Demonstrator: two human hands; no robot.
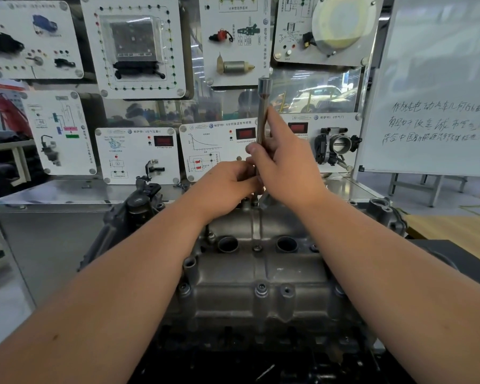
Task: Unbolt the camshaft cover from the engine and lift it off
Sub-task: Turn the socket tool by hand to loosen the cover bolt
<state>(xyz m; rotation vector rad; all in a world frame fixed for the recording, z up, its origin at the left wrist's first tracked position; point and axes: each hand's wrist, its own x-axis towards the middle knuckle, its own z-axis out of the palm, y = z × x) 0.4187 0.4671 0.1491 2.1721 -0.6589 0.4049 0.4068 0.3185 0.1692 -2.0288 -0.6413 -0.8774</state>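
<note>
The grey cast camshaft cover (258, 273) lies on the engine in front of me, with two round plug wells and several bolts, one bolt (261, 289) near its front edge. A long steel socket tool (263, 106) stands upright over the cover's far edge. My right hand (286, 164) grips its shaft around the middle. My left hand (227, 184) pinches the tool's lower end just above the cover; the bolt under it is hidden by my fingers.
A display wall of training panels (139, 45) rises right behind the engine. A whiteboard (438, 92) with handwriting stands at the right. A throttle body (337, 145) hangs on a panel nearby. A wooden tabletop (455, 231) lies to the right of the engine.
</note>
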